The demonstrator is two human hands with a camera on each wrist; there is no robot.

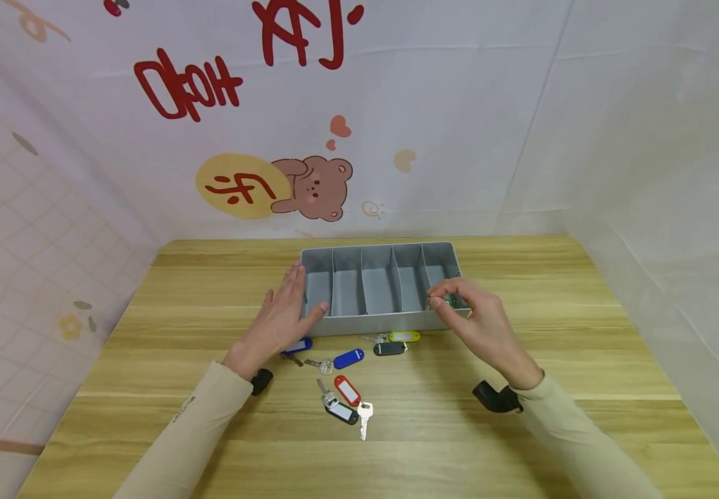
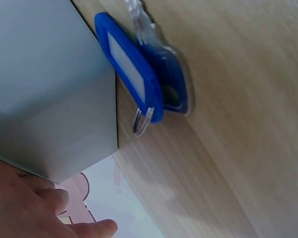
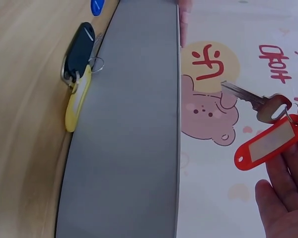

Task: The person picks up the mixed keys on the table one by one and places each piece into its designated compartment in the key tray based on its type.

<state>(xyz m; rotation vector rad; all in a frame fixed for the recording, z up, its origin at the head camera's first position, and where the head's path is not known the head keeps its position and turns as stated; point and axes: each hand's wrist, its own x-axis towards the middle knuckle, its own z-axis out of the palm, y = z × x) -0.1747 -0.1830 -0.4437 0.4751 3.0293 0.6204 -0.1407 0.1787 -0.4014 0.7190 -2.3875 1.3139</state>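
Note:
A grey divided box [image 1: 371,323] with several compartments stands on the wooden table. My left hand [image 1: 281,312] rests against its left end, fingers straight along the wall and thumb over the front rim. My right hand [image 1: 480,319] is at the front of the rightmost compartment. In the right wrist view its fingers [image 3: 288,183] hold a red key tag [image 3: 268,143] near its ring, and a key [image 3: 258,101] hangs from it. The head view mostly hides that tag. Something green [image 1: 451,301] shows in the compartment behind the hand.
Before the box lie blue tags [image 1: 349,358], a yellow tag [image 1: 404,336], a dark tag [image 1: 390,348], and nearer, a red tag [image 1: 348,390], a black tag [image 1: 341,413] and a silver key [image 1: 365,419]. A printed cloth [image 1: 459,125] hangs behind the table.

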